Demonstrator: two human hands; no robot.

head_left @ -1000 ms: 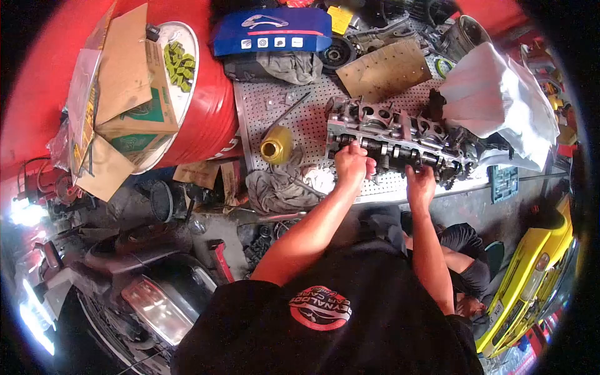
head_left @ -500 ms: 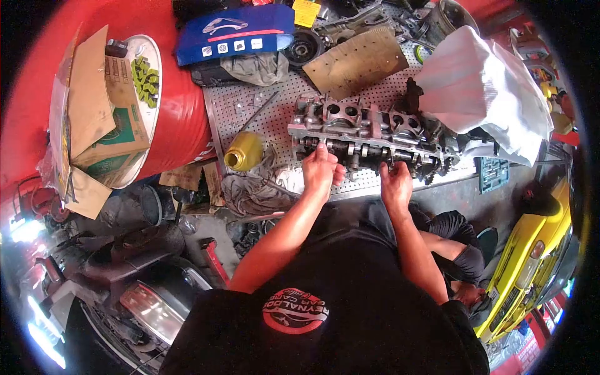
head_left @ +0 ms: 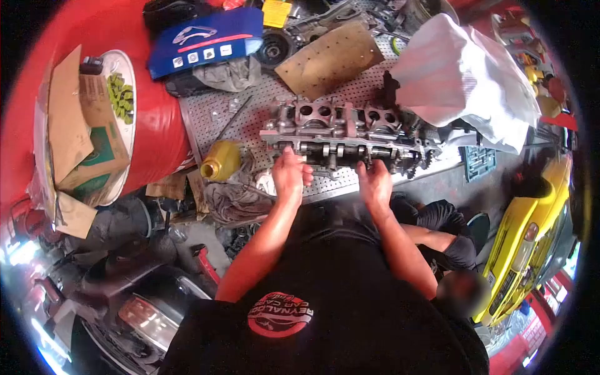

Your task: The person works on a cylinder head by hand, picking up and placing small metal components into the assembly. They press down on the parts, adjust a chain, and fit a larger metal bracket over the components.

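A metal engine cylinder head (head_left: 347, 128) lies on the perforated bench top, with round ports on its upper side. Along its near side runs a camshaft (head_left: 350, 152) with several lobes. My left hand (head_left: 290, 178) is closed at the camshaft's left end, thumb on top and fingers curled. Farther right, my right hand (head_left: 376, 182) pinches the shaft between thumb and fingers; the fingertips are partly hidden. A timing sprocket (head_left: 428, 159) sits at the right end.
A yellow bottle (head_left: 222, 160) and grey rag (head_left: 231, 200) lie left. Behind are a brown gasket sheet (head_left: 328, 60) and blue box (head_left: 209, 44); white sheeting (head_left: 465, 78) covers parts at right. A person (head_left: 447, 244) is low at right, near a yellow car (head_left: 528, 231).
The whole view has shifted, so the bench and cylinder head appear farther left. Both hands stay at about the same places on the camshaft.
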